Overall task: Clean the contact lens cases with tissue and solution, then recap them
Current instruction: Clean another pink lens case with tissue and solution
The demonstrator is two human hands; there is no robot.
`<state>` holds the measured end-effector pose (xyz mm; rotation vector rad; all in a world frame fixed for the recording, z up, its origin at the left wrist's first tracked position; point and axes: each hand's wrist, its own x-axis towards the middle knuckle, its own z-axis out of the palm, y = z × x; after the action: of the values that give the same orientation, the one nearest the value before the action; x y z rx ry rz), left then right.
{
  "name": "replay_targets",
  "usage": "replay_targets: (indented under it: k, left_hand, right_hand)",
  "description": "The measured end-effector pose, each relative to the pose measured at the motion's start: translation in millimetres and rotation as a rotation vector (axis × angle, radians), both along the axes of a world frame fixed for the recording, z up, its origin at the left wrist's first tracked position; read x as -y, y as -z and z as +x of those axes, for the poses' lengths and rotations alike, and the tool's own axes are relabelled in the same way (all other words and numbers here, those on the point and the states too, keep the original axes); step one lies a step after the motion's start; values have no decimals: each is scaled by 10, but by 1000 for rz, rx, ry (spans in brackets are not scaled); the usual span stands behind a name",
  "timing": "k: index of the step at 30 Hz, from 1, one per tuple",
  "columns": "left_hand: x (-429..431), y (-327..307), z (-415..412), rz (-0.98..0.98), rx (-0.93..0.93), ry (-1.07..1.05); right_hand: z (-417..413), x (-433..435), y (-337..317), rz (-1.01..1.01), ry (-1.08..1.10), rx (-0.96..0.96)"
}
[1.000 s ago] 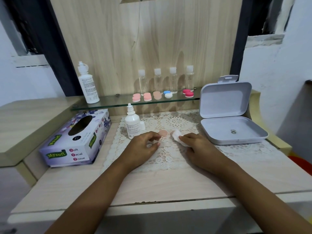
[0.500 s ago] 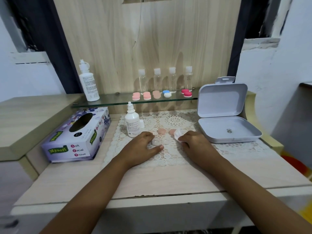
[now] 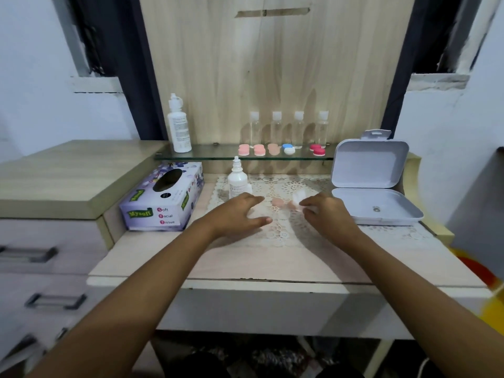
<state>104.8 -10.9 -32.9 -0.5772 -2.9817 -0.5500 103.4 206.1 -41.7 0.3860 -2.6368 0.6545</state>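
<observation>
Two pink lens-case caps [image 3: 278, 202] lie on the lace mat [image 3: 281, 236] between my hands. My left hand [image 3: 237, 214] is low over the mat just left of them, fingers stretched and spread. The patch between its thumb and fingers is blurred, and I see no firm grip on anything. To the right of the caps, my right hand [image 3: 327, 214] pinches a small crumpled white tissue [image 3: 298, 198] at its fingertips. A small white solution bottle [image 3: 237, 181] stands uncapped behind my left hand.
A tissue box [image 3: 163, 197] sits at the left and an open white hinged box [image 3: 373, 203] at the right. The glass shelf [image 3: 207, 155] behind carries a tall white bottle [image 3: 178, 126], several clear bottles [image 3: 276, 129] and several capped lens cases [image 3: 259, 150].
My left hand has opened its fingers, after curling them around a clear case piece. My right hand has lifted slightly with the tissue. The view has pulled back and tilted up.
</observation>
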Motion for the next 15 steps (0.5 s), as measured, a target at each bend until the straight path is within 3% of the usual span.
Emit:
replay_targets:
  k: [6,15]
  left_hand:
    - [459,-23,457,-45,-34,-27]
    - [1372,112,1363,-119,-38,-259]
  right_hand:
    - [152,375,-67,-19,-83,-47]
    - [535,1537,-69,-57,-379,-33]
